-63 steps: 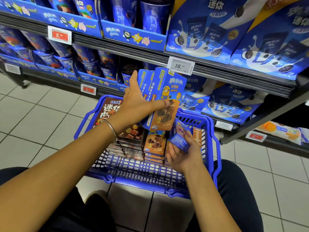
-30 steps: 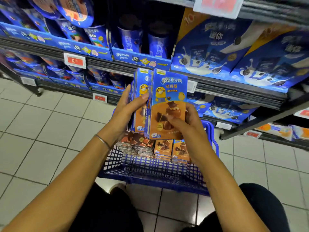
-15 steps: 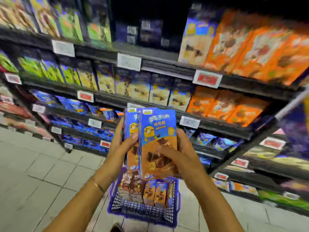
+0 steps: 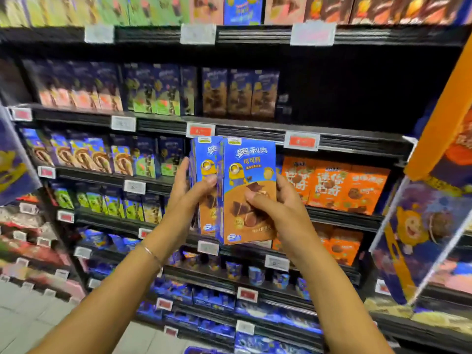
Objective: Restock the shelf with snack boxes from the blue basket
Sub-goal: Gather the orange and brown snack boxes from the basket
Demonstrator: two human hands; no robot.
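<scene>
snack boxes [image 4: 224, 154] raised from the blue basket to the upper shelves [image 4: 250, 131]. my right hand [image 4: 278, 210] has left the basket and now grips the front box [image 4: 255, 175]; basket gone from my view.

price tags [image 4: 198, 33] blurred; top-row boxes [image 4: 242, 8] cut by upper edge; snack boxes [image 4: 203, 159] behind the front one half-hidden

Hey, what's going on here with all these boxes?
A person is restocking in a shop. Both hands grip a bunch of blue-and-brown snack boxes, held upright: the left hand on the left ones, the right hand on the front one. None is placed yet. Similar-looking boxes stand on an upper shelf, with a dark gap beside them.
</scene>
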